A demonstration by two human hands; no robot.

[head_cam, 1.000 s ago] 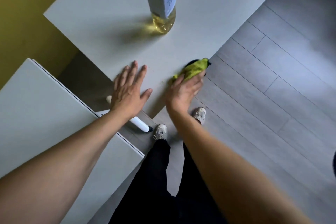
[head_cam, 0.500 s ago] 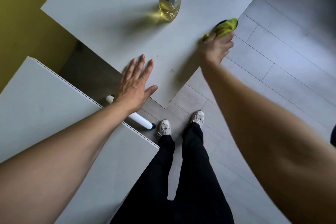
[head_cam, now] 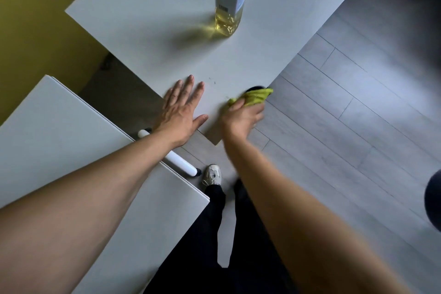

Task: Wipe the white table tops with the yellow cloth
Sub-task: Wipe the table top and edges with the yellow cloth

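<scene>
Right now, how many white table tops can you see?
2. One table top lies ahead, under both hands and a bottle. The other table top sits nearer, at lower left, beneath the left forearm. More may lie outside the view.

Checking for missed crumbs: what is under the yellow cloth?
The yellow cloth lies on the white table top at its right edge, gripped by the right hand. Something dark peeks out behind it; anything directly beneath is covered.
</scene>
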